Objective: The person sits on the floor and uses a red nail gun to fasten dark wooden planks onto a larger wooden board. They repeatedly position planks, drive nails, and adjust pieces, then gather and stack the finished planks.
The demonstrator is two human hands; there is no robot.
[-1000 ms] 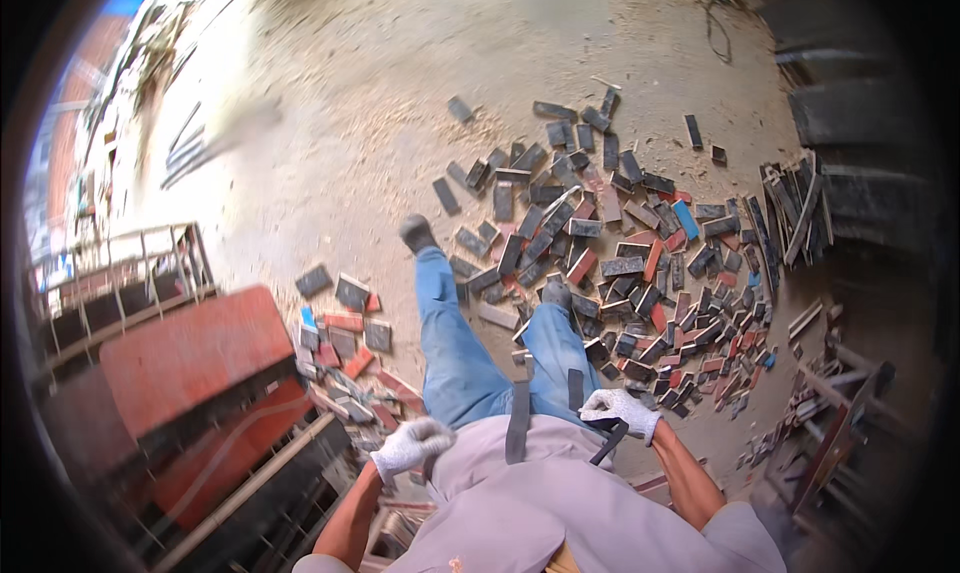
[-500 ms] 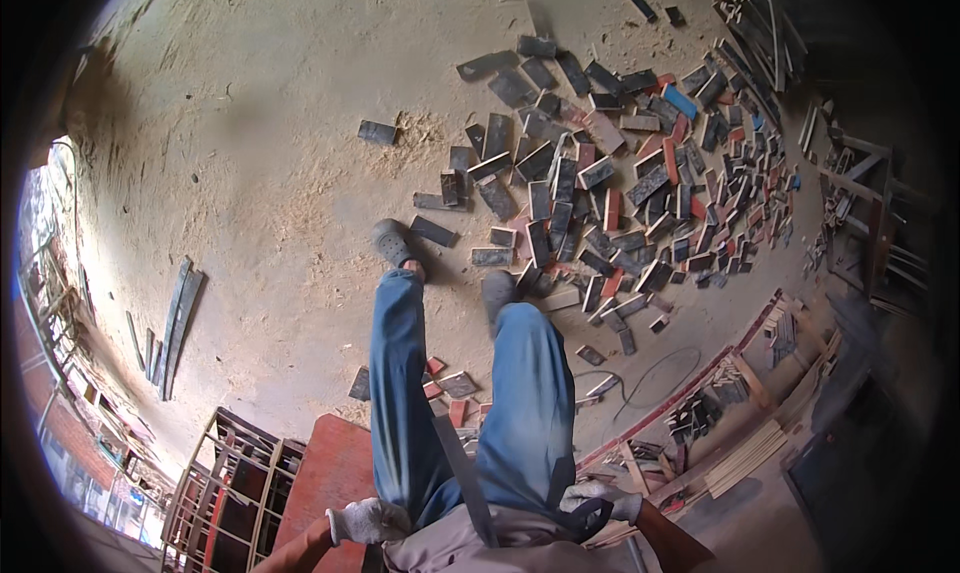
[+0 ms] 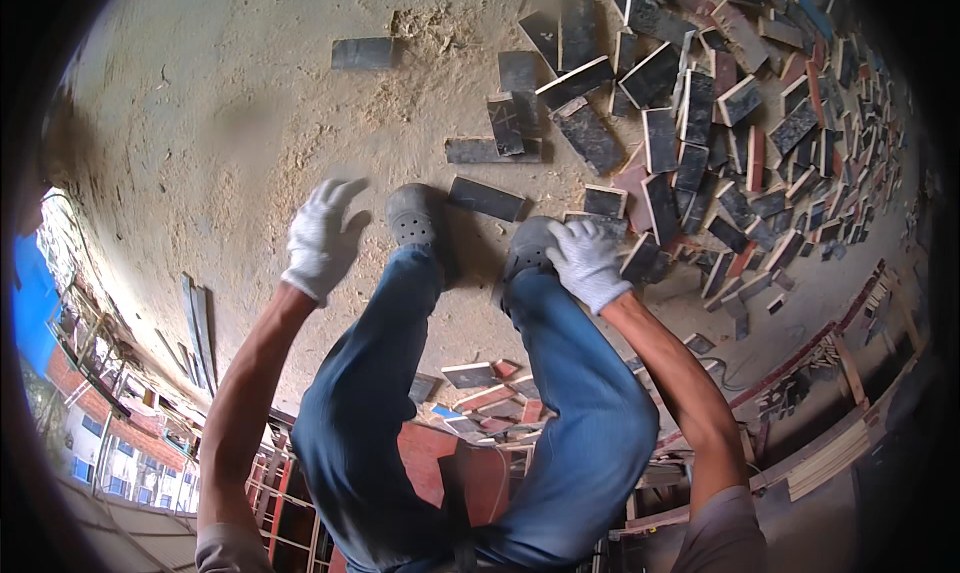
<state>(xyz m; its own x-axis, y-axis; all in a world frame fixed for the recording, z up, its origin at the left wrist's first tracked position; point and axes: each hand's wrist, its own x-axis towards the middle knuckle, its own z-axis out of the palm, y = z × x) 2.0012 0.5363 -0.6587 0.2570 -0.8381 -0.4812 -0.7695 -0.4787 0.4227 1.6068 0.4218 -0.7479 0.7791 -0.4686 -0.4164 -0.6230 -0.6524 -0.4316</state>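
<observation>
My left hand, in a white work glove, is held out over the dusty floor with its fingers apart and nothing in it. It is nearest to my left grey clog. My right hand, gloved the same way, overlaps the right clog in the view; its fingers are spread and hold nothing visible. Whether it touches the clog I cannot tell. Between and ahead of my feet lies a dark-faced wood block. Another dark block lies just beyond my right hand.
A large heap of dark and reddish wood offcuts spreads to the right. One dark block lies apart beside sawdust. Long strips lie at left. Below me are a red board and more small offcuts.
Both hands have moved from beside my waist forward and down past my knees. The view has come closer to the floor, my knees are bent wider, and the offcuts appear larger.
</observation>
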